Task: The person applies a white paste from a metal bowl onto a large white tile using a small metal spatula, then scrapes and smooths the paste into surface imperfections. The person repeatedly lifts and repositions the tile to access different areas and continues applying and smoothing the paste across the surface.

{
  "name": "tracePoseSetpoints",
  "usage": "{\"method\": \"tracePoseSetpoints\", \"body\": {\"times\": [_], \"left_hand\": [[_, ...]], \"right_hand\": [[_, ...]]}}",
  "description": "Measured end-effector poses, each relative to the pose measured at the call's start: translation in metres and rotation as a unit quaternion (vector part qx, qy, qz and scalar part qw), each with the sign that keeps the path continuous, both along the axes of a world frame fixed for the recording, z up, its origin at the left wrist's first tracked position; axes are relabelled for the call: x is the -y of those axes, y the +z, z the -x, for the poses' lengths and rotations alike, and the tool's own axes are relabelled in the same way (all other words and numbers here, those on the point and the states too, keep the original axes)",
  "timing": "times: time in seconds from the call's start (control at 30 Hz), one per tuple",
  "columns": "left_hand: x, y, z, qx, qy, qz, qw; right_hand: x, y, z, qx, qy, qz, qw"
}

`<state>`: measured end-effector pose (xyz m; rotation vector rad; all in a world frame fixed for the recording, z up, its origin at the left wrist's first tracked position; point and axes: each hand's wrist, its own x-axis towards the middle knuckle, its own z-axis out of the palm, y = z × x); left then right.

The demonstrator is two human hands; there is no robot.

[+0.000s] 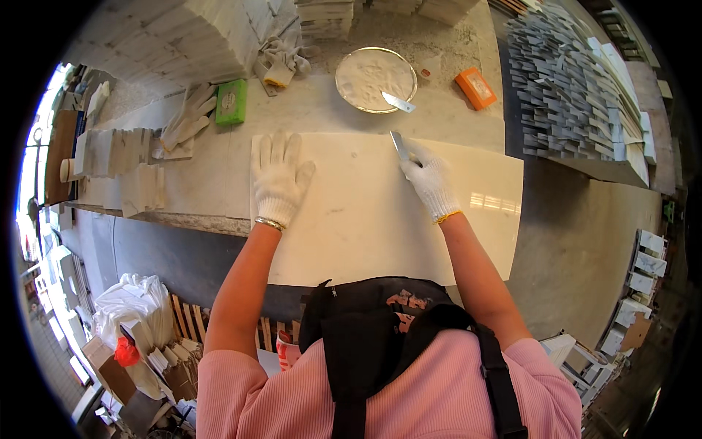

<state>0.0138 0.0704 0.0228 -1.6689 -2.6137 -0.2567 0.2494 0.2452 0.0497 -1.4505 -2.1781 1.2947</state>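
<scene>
A large, glossy cream-white slab [351,212] lies in front of me, its near edge reaching almost to my body. On its left side my left hand [281,178] rests flat in a white knit glove, fingers spread and nothing held. My right hand [430,178], gloved the same way, is closed around a flat metal scraper [398,145] over the slab's right part. The scraper's blade points up and left, toward the slab's far edge. Beyond that edge stands a round bowl [369,80] of whitish paste or powder, with a second flat blade [398,102] leaning on its rim.
A green box [231,102] and an orange box [475,88] sit on the worktable [322,110]. Used gloves [284,60] lie near tall stacks of pale tiles [175,44]. Stacked grey strips [567,88] stand at the right; a white plastic sack [135,307] is at lower left.
</scene>
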Motion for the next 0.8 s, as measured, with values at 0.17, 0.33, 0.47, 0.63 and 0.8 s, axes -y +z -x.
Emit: {"method": "tracePoseSetpoints", "body": {"times": [0.17,0.33,0.47,0.63,0.8], "left_hand": [[-0.004,0.008,-0.001,0.006,-0.004,0.016,1.000],[0.001,0.000,-0.001,-0.009,-0.007,-0.036,0.999],[-0.001,0.000,0.000,-0.015,-0.007,-0.031,0.999],[-0.001,-0.006,0.003,0.001,-0.007,-0.029,1.000],[0.000,-0.021,0.002,-0.015,0.054,-0.019,0.998]], "right_hand": [[0.000,0.005,0.021,-0.002,0.046,-0.035,0.998],[-0.005,-0.002,0.004,-0.044,0.002,0.057,0.997],[0.000,0.005,0.028,0.039,0.053,0.011,0.998],[0.005,0.019,0.037,-0.043,0.073,0.065,0.994],[0.000,0.004,-0.048,-0.165,-0.091,0.132,0.973]]}}
